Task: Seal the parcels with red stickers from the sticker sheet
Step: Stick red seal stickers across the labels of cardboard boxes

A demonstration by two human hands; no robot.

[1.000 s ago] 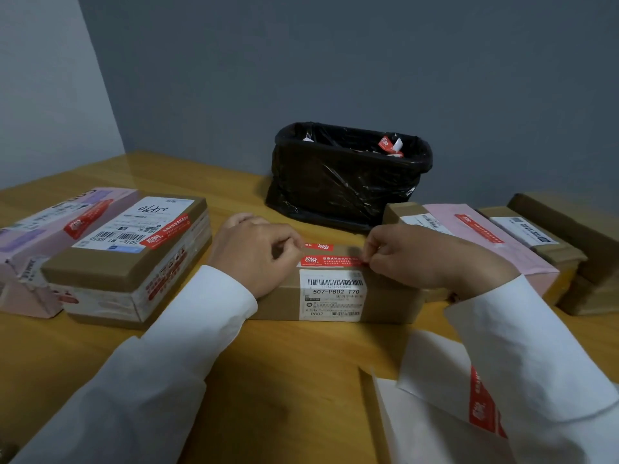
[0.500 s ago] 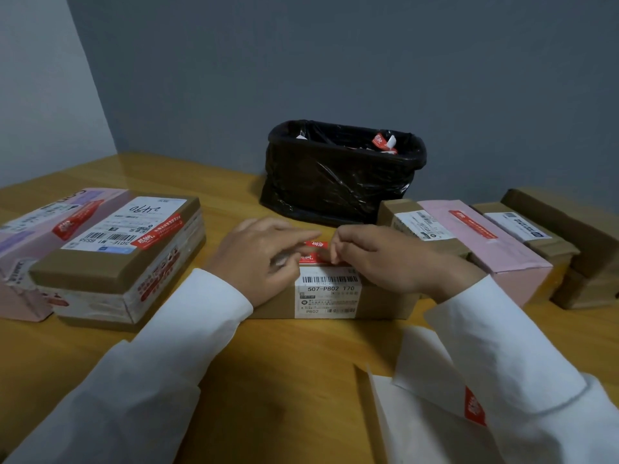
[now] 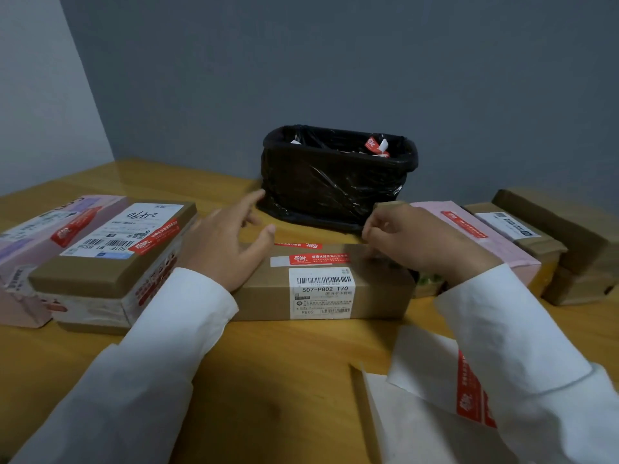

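We saw open wooden counter [image 3: 278,380] in front of the long brown cardboard parcel [image 3: 321,283], between the two white sleeves. Behind that parcel, the black-bagged rectangular bin [image 3: 338,182] blocked the way to the wall, just a narrow strip of counter lying between them. To the left, a brown-taped box with a white label [image 3: 110,259] and a pink parcel [image 3: 30,236] stood close together, crowding that side. To the right, a pink flat parcel [image 3: 475,236] and stacked brown boxes [image 3: 562,242] closed the flank. White backing paper with a red sticker [image 3: 432,383] covered the near right corner.
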